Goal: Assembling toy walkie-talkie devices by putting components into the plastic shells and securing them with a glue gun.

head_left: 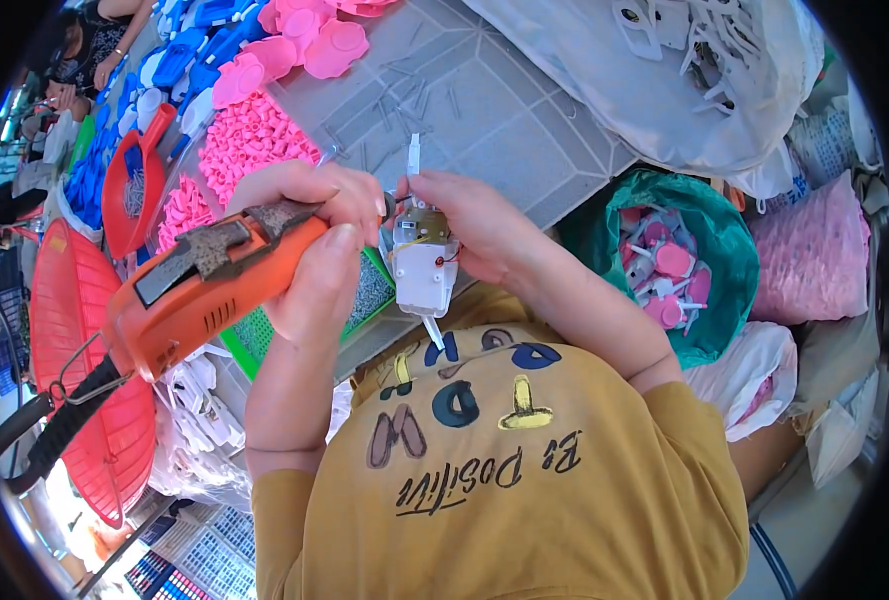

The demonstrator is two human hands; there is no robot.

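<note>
My left hand [319, 235] is closed around an orange electric screwdriver [204, 285], whose body slants down to the left. The driver's dark tip reaches the upper left side of a white plastic housing [424, 275]. This housing shows a small circuit board, thin wires and screw holes, with a narrow white piece standing out at its top and another at its bottom. My right hand [474, 220] grips the housing by its upper right side, thumb and fingers near the top. Both hands are just in front of my chest, over the table's near edge.
Loose metal pins [404, 100] lie on the grey table [524, 110]. Left are pink caps [254, 145], a red scoop [129, 190], a red basket [74, 340] and a green tray [256, 340]. Right stand a green-lined bin [734, 250] and a white sack [604, 90] of white parts.
</note>
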